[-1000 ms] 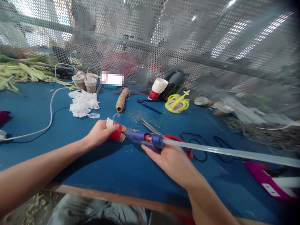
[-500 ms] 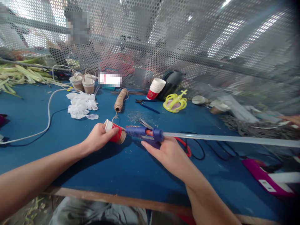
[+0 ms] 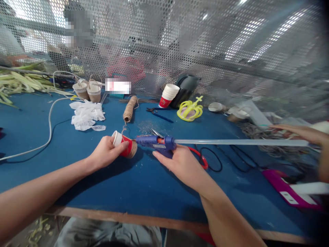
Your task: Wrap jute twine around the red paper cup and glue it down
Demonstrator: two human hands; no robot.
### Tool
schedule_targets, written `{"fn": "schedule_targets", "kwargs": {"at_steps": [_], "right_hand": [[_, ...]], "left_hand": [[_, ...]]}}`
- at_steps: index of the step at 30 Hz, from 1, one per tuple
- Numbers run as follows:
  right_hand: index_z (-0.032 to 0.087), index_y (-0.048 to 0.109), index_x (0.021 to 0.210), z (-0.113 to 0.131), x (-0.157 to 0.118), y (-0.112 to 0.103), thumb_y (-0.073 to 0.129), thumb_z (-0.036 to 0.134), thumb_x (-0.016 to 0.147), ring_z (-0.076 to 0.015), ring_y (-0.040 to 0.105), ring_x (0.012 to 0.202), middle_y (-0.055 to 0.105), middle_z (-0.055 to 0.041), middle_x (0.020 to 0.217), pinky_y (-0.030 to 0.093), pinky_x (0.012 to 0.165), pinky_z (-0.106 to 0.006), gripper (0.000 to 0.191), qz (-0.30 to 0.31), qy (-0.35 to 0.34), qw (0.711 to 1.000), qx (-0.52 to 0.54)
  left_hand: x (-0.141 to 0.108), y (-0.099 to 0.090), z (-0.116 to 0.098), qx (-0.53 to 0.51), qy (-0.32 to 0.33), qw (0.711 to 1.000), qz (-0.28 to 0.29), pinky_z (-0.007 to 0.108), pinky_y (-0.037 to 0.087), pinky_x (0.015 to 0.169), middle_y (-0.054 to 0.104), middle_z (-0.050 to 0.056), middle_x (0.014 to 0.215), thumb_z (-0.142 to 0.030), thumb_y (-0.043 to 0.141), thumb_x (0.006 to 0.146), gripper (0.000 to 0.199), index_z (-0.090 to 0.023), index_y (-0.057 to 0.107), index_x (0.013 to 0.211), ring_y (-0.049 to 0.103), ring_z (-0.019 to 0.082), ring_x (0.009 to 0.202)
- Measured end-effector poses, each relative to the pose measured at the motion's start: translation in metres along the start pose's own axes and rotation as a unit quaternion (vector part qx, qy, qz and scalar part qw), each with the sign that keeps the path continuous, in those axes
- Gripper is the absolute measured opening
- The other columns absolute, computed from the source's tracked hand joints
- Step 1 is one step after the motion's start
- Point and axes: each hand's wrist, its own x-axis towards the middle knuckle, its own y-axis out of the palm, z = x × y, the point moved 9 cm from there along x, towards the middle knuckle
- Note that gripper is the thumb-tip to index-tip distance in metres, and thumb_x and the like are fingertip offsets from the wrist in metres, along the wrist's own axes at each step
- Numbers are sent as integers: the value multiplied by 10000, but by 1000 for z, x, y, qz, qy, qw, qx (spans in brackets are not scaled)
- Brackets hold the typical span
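My left hand (image 3: pixel 106 152) is wrapped round a red and white paper cup (image 3: pixel 117 138), tilted on its side with its base toward the right. Brown twine (image 3: pixel 133 150) is wound round the cup's base end, and a strand runs up to a twine roll (image 3: pixel 130 109). In my right hand (image 3: pixel 183 164) is a blue hot glue gun (image 3: pixel 160 144), its nozzle at the red wall of the cup beside the twine. A long clear glue stick (image 3: pixel 231 142) sticks out of its back. Behind the gun, scissors (image 3: pixel 155 132) lie partly hidden.
Pliers (image 3: pixel 161 115), stacked paper cups (image 3: pixel 169 96), a yellow crown (image 3: pixel 190 110) and twine-wrapped cups (image 3: pixel 94 92) stand farther back. White gloves (image 3: pixel 87 115) lie left. A purple power strip (image 3: pixel 288 192) and another person's hand (image 3: pixel 298 132) are at right, before a perforated metal screen (image 3: pixel 154 44).
The other person's hand has come farther into view from the right. The glue stick's far end has swung slightly upward. My hands keep their hold on the cup and glue gun.
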Motion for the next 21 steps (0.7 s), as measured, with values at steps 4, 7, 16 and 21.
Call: {"fn": "schedule_targets", "kwargs": {"at_steps": [4,7,16,21], "right_hand": [[173,642,894,3,-3,-4,539,269,781,-196,641,736,700,-17,813,472,674,-279,181,-1,-2,1000,-6],[181,641,871,2,-5,-5,539,283,776,-189,629,647,679,2,674,462,603,-273,172,5,7,1000,-13],[191,641,803,-8,1,0,528,312,775,-176,601,531,604,18,511,441,516,-266,167,-1,18,1000,13],[180,627,768,-10,0,-1,530,300,772,-172,596,517,590,17,492,443,502,-264,154,8,45,999,22]], "left_hand": [[0,0,-3,-16,-12,1000,3,206,301,456,438,-34,497,-412,526,686,317,-121,552,564,352,81,471],[0,1,-4,-20,-14,1000,8,208,312,459,452,-28,502,-405,525,684,309,-119,566,577,364,84,474],[-4,3,-5,30,23,999,17,202,259,432,351,-52,483,-381,511,710,305,-149,481,515,286,72,469],[-4,3,-3,40,26,999,23,202,259,441,346,-55,493,-390,508,724,318,-151,462,519,279,71,476]]}}
